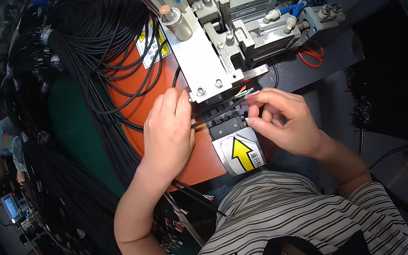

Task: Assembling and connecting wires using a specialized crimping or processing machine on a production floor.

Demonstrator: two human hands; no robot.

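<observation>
A black cable (pixel 219 109) runs across a black slotted fixture (pixel 226 117) in front of the machine. My left hand (pixel 170 133) is closed on the cable at the fixture's left side, its fingertips partly hidden. At the other end, thin coloured wires (pixel 246 92), among them red, green and white, fan out of the cable. My right hand (pixel 289 121) pinches these wires between thumb and index finger, its other fingers curled. Below the fixture is a white label (pixel 239 153) with a yellow arrow pointing at the machine.
The metal machine (pixel 199 63), with pneumatic cylinders and blue hoses (pixel 289 10), stands just beyond my hands. A large bundle of black cables (pixel 93 43) lies left on the orange surface (pixel 125 94). Stripped cable ends (pixel 207 197) hang near my lap. Another person (pixel 6 141) is far left.
</observation>
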